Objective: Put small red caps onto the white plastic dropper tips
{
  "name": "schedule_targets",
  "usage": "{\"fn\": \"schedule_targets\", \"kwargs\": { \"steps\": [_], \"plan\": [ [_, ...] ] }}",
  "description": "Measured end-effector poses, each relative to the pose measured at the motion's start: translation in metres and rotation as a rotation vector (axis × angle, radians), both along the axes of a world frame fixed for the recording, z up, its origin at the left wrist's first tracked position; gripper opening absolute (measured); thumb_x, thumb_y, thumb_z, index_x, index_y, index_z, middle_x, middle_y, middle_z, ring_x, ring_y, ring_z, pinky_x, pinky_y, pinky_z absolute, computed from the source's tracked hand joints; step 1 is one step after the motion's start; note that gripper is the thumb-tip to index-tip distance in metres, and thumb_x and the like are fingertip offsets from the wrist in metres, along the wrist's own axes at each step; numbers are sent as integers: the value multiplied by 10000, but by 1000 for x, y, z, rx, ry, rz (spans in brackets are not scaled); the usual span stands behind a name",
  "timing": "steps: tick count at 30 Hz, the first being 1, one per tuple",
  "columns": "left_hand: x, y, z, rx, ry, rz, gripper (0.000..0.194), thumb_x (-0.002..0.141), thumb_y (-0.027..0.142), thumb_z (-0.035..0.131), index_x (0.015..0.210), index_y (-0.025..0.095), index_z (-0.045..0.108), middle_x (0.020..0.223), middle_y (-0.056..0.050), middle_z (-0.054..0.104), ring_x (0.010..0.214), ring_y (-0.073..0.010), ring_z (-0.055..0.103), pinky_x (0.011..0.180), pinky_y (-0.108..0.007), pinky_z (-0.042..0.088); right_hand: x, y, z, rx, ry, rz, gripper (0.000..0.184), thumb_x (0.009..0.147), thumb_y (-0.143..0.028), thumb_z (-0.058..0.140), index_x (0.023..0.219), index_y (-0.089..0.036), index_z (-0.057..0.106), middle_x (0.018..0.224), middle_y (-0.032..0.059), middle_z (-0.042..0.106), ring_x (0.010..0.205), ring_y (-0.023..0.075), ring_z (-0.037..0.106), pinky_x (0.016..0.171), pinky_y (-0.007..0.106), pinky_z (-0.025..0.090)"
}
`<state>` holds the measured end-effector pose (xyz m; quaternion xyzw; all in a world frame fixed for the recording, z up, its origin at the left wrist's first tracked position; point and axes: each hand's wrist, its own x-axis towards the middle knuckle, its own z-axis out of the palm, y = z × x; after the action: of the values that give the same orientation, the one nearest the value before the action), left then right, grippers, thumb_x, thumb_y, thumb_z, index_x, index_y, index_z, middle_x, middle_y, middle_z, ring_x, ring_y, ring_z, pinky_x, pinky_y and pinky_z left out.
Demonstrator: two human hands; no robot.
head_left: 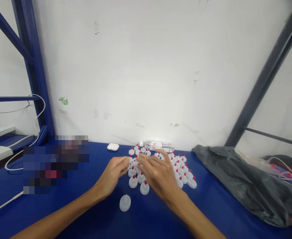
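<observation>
Head view: red-tipped bottles (144, 189) flank right fingers (148, 162).

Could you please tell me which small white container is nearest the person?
The lone container, in front of the red-tipped containers on the blue table; it shows no red tip.

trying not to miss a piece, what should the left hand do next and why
Probably move the left hand to the lone piece: it sits apart with no red visible, while many grouped pieces have red tips. Whether that hand holds anything is unclear.
</observation>
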<state>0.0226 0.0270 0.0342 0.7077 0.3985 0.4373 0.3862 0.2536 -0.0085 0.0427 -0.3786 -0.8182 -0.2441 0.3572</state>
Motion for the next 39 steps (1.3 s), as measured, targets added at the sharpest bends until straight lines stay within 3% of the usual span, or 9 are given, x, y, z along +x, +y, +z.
{"fn": "schedule_targets", "kwargs": {
  "steps": [3,5,9,13,18,23,31,35,39],
  "plan": [
    [-19,18,6,60,92,144,517,1033,694,266,702,298,236,623,64,268,609,-172,281,616,-324,321,30,12,11,97,109,-206,200,1185,-285,604,1171,-273,803,1062,65,908,835,263,831,1146,581,516],
    [-31,31,9,114,182,251,470,1056,625,272,719,298,257,652,54,315,637,-186,329,644,-328,320,45,17,17,73,199,-269,185,1167,-356,655,1154,-241,799,926,70,883,801,273,816,1118,575,527],
    [-41,44,5,165,439,367,347,1063,374,437,733,279,481,704,-16,569,763,-263,529,729,-365,358,35,15,15,-5,239,-84,164,1169,-309,607,1134,-266,761,1070,70,880,971,289,817,1154,581,520],
    [-43,48,-3,161,654,369,275,1044,250,535,804,239,668,906,-103,762,971,-331,675,832,-382,442,2,-1,5,-57,144,91,135,1150,-296,649,1135,-301,783,1223,77,834,1138,293,767,1060,512,580],
    [-49,53,-6,134,810,349,272,1012,107,552,1017,206,805,1133,-134,851,1131,-339,751,909,-375,490,-20,-12,-5,-121,66,161,112,1147,-307,701,1140,-298,812,1006,21,823,923,231,736,1041,461,564],
    [-51,54,-6,76,873,346,218,1013,132,622,1021,221,820,1099,-107,886,1074,-327,805,845,-357,508,-28,-8,-20,-117,10,257,45,1118,-260,764,1091,-267,800,941,-32,844,902,206,724,1061,449,516],
    [-47,47,-2,38,898,322,212,962,92,660,1017,233,809,1059,-80,895,1052,-305,827,807,-337,515,-26,-8,-20,-254,3,160,140,1109,-377,780,1172,-273,847,1056,12,866,1037,250,749,1135,481,528],
    [-47,44,1,27,898,307,236,928,80,659,990,251,810,1042,-58,901,1021,-293,834,774,-323,509,-17,-5,-19,-293,-6,62,109,1098,-318,763,1078,-269,858,1018,30,856,1063,283,746,1171,554,521],
    [-47,44,1,32,898,327,244,991,134,595,955,244,810,1051,-88,902,1001,-309,835,770,-340,509,-15,-3,-20,-343,-40,58,51,1051,-261,803,1027,-278,844,1034,38,848,1088,300,752,1164,575,535]
  ]
}}
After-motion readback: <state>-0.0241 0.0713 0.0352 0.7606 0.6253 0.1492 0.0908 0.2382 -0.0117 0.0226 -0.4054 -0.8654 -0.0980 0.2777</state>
